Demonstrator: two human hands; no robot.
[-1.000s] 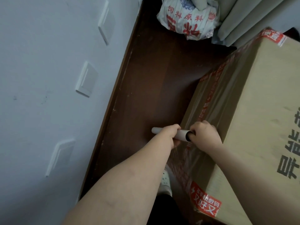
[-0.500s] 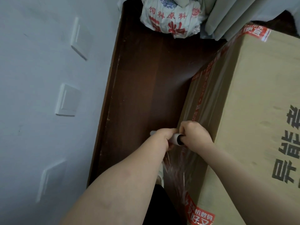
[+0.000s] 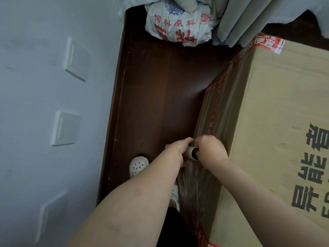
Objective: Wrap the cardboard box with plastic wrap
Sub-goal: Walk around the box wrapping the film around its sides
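**Position.** The box (image 3: 277, 113) stands on the floor (image 3: 160, 90), near the wall (image 3: 44, 86). The roll (image 3: 192, 152) is held beside the box's left face, about midway along it.

**Grip.** The left hand (image 3: 175, 153) grips the roll's outer end and the right hand (image 3: 211, 150) grips the end next to the box. The fingers (image 3: 186, 141) of both hands are curled tightly round the tube and hold nothing else.

**Change over the last second.**
- The hands have closed up on the tube. Only a short piece with the dark core opening shows between them.
- A shoe (image 3: 138, 165) has come into view left of the forearm, which suggests a step forward.
- The film (image 3: 191, 186) trailing back from the roll towards the near corner appears longer and is stretched into fine creases.

**Meaning for the task.** The pass along this face is in progress and film is paying out under tension. A glossy layer already covers the face ahead, so this is probably a repeat turn. The far corner has not yet been reached.
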